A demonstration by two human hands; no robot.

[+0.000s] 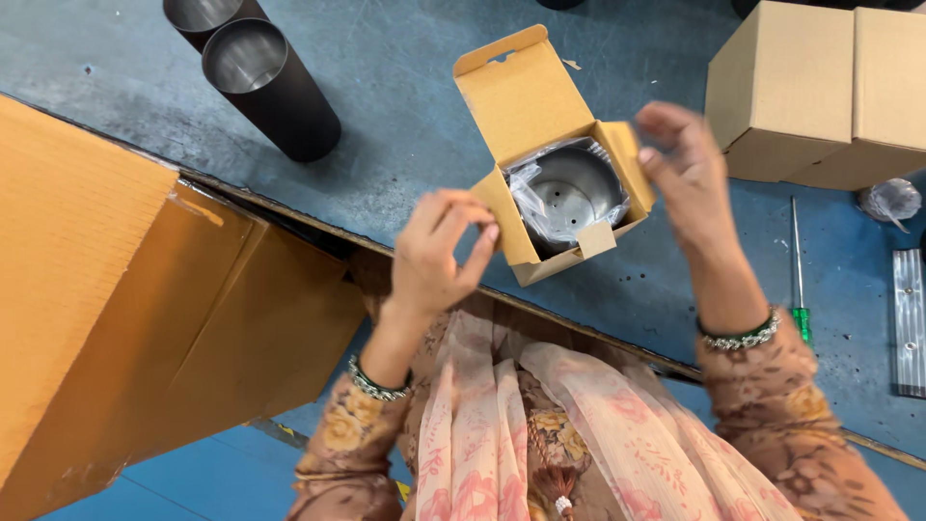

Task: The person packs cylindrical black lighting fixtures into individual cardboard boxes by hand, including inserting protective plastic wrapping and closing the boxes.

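- I see a small open tan cardboard carton [540,145] standing on the blue worktable [405,106], close to the table's near edge and about midway along it.
- Inside the carton sits a shiny round metal cup with holes in its base [569,191], wrapped in a clear plastic bag [529,198]; the bag's crumpled edge rises above the cup's rim.
- Left hand [439,256]: fingers curled, thumb and forefinger pinching the carton's left side flap.
- Right hand [680,169]: fingers held loosely together and bent, fingertips resting on the right side flap; thumb hidden, so I cannot tell whether it grips.
- The tall lid flap stands upright at the far side; a small tuck tab shows at the near side.
- Two black cylindrical sleeves with metal linings [256,77] stand toward the far left corner; two closed cardboard boxes [820,92] sit at the far right.
- A green-handled screwdriver [797,280] lies near the right edge, beside a ribbed metal strip [909,323].
- A large brown carton [145,299] overlaps the table's near left edge.
- Risk, my judgement: the loose plastic could catch under a flap and keep it from lying flat.
- Risk: the carton is near the edge; a firm press on one side might tip it toward the lap.
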